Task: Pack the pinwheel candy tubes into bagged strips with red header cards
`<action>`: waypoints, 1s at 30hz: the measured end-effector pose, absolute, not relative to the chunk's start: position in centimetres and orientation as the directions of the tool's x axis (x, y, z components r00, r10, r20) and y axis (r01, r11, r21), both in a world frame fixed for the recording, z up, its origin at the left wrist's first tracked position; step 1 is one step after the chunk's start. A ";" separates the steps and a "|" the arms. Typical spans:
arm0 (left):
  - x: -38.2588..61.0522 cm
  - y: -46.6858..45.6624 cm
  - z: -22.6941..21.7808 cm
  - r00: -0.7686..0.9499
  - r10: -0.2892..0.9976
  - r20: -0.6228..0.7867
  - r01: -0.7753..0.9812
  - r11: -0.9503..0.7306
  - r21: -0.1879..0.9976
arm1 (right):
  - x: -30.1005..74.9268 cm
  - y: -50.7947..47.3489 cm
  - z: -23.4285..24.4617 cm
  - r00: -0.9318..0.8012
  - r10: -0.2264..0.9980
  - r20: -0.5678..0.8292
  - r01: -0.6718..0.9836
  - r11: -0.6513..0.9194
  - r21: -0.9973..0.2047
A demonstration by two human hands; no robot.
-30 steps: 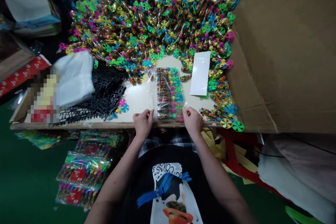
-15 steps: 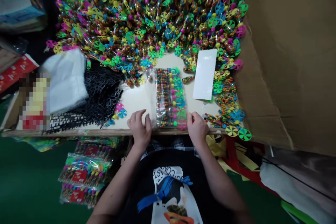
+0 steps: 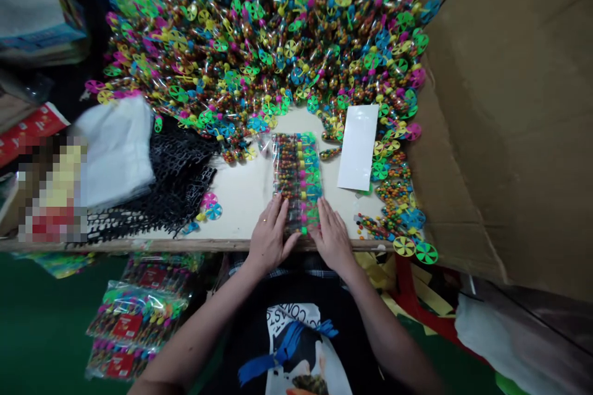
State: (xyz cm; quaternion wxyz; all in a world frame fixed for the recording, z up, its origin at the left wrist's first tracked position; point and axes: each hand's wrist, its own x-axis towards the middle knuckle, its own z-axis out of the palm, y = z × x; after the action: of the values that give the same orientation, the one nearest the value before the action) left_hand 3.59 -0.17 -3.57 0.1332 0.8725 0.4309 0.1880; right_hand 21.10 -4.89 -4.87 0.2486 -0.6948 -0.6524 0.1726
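Observation:
A clear plastic bag [image 3: 297, 166] lies flat on the white tabletop, with a column of candy-filled tubes topped by small coloured pinwheels inside. My left hand [image 3: 272, 231] rests on the bag's near left side, fingers stretched forward. On its near right side lies my right hand [image 3: 331, 231], also with straight fingers. Neither hand grips anything. Right of the bag is a white card [image 3: 358, 148]. A few loose pinwheel candy tubes [image 3: 401, 197] lie beyond my right hand, and some loose pinwheels [image 3: 212, 205] lie to the left.
A large heap of pinwheel candy tubes [image 3: 278, 43] covers the back of the table. To the left are black netting [image 3: 178, 166] and a stack of white bags [image 3: 115, 154]. Cardboard [image 3: 500, 105] walls the right side. Filled packs [image 3: 134, 315] sit below the table's left edge.
Both hands have moved inward from beside the bag onto its near edges, and their curled fingers have straightened. The whole view has shifted slightly.

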 end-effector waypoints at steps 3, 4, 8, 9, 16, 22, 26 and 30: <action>3.6 -0.3 -3.2 0.525 0.832 0.180 0.761 -0.553 0.338 | 22.2 -3.6 -5.4 0.305 0.952 0.034 0.588 -0.160 -0.793; 3.7 -0.4 -3.0 0.512 0.842 0.168 0.780 -0.538 0.320 | 22.4 -2.9 -5.4 0.373 0.927 -0.027 0.460 -0.210 -0.863; 3.8 -1.2 -2.6 0.447 0.876 0.180 0.831 -0.481 0.278 | 21.8 -0.4 -3.6 0.375 0.878 -0.297 -0.007 -0.317 -0.948; 3.9 -1.5 -2.5 0.429 0.879 0.206 0.836 -0.473 0.279 | 21.2 -0.2 -2.7 0.356 0.877 -0.321 -0.069 -0.318 -0.946; 2.8 -2.4 -1.8 0.186 0.807 0.560 0.717 -0.502 0.484 | 15.9 -1.4 2.9 0.114 0.967 -0.230 -0.148 -0.212 -0.966; 0.7 -1.3 0.1 0.024 0.854 0.520 0.428 -0.478 0.767 | 21.5 7.1 3.2 0.363 0.896 0.258 0.437 0.081 -0.896; -0.2 -0.6 0.7 0.027 0.893 0.448 0.352 -0.428 0.832 | 26.2 13.7 2.8 0.017 0.977 0.210 0.551 0.166 -0.818; -1.9 0.5 1.0 -0.029 0.903 0.428 0.330 -0.396 0.857 | 27.7 15.3 2.8 -0.200 0.980 -0.006 0.396 0.075 -0.915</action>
State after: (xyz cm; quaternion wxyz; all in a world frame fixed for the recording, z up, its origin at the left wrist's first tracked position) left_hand -1.87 0.54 1.03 0.2688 0.6427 0.4795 0.5336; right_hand 27.74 15.35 2.75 0.3435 -0.5309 -0.6477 0.4250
